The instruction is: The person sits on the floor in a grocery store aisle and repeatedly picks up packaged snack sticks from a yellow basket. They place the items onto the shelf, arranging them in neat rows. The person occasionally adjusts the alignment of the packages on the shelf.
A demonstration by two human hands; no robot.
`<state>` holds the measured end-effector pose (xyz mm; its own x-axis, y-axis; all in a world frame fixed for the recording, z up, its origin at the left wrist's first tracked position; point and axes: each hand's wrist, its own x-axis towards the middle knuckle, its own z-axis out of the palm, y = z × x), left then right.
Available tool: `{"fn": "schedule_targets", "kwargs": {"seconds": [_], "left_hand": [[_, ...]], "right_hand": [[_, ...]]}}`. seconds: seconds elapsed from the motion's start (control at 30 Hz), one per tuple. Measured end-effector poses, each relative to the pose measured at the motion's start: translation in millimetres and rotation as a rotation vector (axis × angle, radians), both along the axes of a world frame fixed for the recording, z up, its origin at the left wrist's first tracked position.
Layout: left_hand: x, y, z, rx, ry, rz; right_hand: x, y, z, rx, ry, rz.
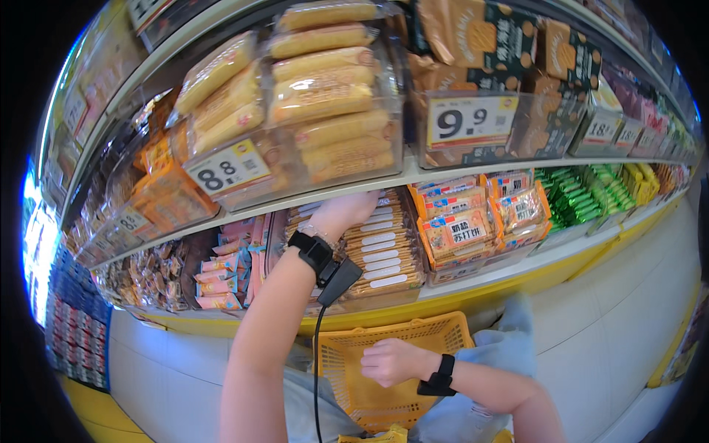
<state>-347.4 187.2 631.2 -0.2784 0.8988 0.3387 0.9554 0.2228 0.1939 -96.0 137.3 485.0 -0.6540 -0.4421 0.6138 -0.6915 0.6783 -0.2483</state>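
Note:
My left hand [352, 209] reaches into the lower shelf, over a clear bin of thin, plastic-wrapped biscuit packs [384, 257]. Its fingertips are hidden under the upper shelf's front edge, so any grip on a pack cannot be made out. A black strap with a small device and a cable [332, 271] is around that wrist. My right hand [390, 361] is curled into a fist above the yellow plastic basket [443, 332], with nothing showing in its fingers. The basket stands between my knees, close to the shelf base.
Orange packs of soda crackers [462, 227] lie right of the bin; pink-and-blue sachets [219, 282] lie left. Above, the upper shelf's edge [410, 169] overhangs, bearing yellow wrapped rolls [324, 91] and brown-and-green packs [476, 39]. Yellow packaging [382, 434] shows below the basket.

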Motion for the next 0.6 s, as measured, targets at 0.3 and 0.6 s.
{"fn": "schedule_targets", "kwargs": {"seconds": [0.3,0.6], "left_hand": [[-26,38,-20,-0.196,0.059,0.051],[-18,39,-14,-0.176,-0.033,0.075]], "right_hand": [[-22,31,-1,-0.210,0.054,-0.226],[-41,43,-8,-0.193,0.068,-0.321]]}}
